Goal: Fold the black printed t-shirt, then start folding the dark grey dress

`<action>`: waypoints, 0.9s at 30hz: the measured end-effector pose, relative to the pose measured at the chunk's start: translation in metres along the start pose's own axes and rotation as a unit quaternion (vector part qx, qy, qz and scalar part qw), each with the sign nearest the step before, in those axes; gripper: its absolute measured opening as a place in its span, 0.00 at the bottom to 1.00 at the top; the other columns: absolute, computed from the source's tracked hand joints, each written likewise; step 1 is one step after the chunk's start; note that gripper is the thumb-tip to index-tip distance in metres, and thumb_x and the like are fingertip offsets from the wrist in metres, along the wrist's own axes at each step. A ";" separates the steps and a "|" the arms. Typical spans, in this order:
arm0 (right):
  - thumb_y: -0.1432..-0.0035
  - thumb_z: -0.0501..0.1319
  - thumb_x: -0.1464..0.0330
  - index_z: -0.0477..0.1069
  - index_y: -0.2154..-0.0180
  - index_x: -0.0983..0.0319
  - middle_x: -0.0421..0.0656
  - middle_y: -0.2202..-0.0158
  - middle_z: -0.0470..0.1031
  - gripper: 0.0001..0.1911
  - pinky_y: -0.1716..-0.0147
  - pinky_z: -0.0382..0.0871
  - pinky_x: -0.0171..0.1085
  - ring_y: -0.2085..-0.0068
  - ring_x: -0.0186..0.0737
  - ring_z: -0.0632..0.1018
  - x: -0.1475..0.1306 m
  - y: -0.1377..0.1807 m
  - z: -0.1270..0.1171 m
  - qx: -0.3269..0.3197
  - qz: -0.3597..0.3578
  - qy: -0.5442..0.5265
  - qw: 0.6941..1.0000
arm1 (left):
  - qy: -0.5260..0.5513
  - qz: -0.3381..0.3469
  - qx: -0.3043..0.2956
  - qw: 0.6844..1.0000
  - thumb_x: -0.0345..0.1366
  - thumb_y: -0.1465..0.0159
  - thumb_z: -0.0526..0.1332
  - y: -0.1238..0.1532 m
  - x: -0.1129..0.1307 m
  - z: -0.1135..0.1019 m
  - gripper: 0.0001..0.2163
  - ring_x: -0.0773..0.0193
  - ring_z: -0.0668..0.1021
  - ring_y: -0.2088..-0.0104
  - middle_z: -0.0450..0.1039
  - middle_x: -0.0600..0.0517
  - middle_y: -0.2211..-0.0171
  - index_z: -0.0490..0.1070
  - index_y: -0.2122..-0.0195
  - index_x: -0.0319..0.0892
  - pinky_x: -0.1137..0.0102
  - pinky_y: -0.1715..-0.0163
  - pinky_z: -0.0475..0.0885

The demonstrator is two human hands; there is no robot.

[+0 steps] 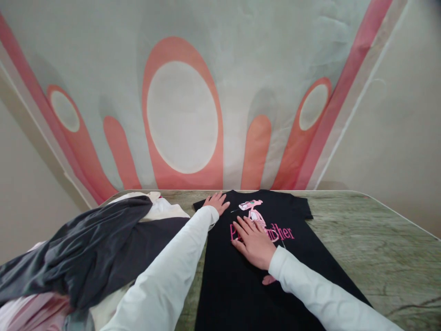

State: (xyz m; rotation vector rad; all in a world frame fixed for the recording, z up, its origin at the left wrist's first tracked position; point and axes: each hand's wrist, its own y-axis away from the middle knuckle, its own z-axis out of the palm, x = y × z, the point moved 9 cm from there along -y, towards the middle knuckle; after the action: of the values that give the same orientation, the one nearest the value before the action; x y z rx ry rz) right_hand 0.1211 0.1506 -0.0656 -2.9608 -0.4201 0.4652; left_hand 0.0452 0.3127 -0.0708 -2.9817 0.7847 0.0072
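Observation:
A black T-shirt [241, 280] with a pink cartoon print and pink lettering lies spread flat, front up, on a grey-green table [372, 239]. My left hand [216, 202] rests flat, fingers stretched out, on the shirt's left shoulder near the far edge. My right hand [253, 241] lies flat with fingers apart on the chest, covering part of the lettering. Both arms wear white long sleeves. Neither hand grips anything.
A pile of clothes [86, 257], dark grey, white and pale pink, is heaped at the table's left. A hanging cloth [182, 92] with orange-pink shapes covers the wall behind. The table's right part [396, 257] shows bare wood-grain surface.

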 end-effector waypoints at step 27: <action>0.43 0.35 0.50 0.48 0.41 0.58 0.42 0.39 0.46 0.32 0.44 0.36 0.48 0.40 0.45 0.47 -0.007 0.007 -0.001 -0.016 -0.006 0.038 0.999 | -0.023 -0.140 0.084 0.986 0.52 0.41 0.43 0.122 -0.004 -0.008 0.35 0.47 0.52 0.42 0.46 0.35 0.41 0.50 0.43 0.24 0.61 0.46 0.50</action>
State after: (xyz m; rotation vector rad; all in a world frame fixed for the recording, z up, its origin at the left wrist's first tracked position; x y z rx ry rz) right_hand 0.1170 0.1415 -0.0636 -2.9941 -0.4395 0.3465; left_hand -0.0181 0.2078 -0.0695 -2.8896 0.3375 -0.0025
